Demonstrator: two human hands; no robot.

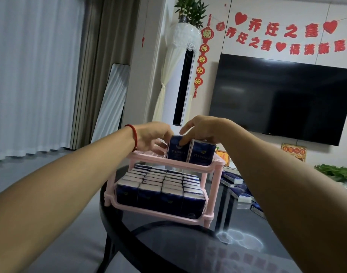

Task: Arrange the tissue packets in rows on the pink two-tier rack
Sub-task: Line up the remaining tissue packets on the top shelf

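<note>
Here both the left hand [153, 137] and right hand [200, 133] pinch upright packets [190, 152] at the rack [168, 164] top's right edge.

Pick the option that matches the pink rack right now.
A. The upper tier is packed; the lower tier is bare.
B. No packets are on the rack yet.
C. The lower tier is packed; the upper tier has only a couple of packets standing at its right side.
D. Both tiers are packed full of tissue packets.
C: the lower tier is filled with rows of packets, while the upper tier carries just two upright packets that both hands touch.
</note>
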